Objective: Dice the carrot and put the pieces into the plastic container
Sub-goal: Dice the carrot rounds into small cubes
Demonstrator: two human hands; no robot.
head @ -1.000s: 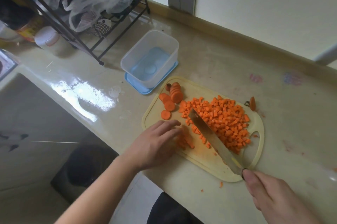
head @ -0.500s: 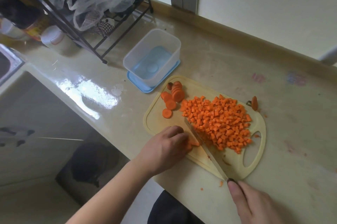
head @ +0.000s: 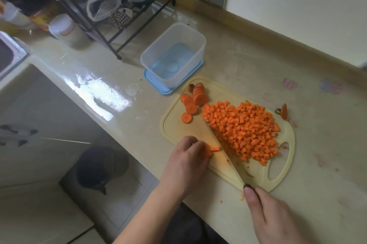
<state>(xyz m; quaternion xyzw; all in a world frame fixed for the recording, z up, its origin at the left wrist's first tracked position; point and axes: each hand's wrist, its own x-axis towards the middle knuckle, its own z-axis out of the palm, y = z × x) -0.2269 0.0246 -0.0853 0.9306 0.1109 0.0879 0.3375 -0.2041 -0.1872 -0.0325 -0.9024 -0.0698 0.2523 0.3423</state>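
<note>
Both hands' point(head: 186, 162) grip point(head: 272, 214) curled, forearms angled.

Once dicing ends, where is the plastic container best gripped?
Grip the plastic container by its long side walls near the rim, coming from above. It stands upright, open and empty on its blue lid, and the rack crowds its far-left side.

One head-worn view looks steeply down and forward from close above the desk point(head: 248, 68), its wide angle reaching the wall behind and floor below.

Translucent plastic container point(head: 174, 54), glossy countertop point(head: 99, 88)
</note>
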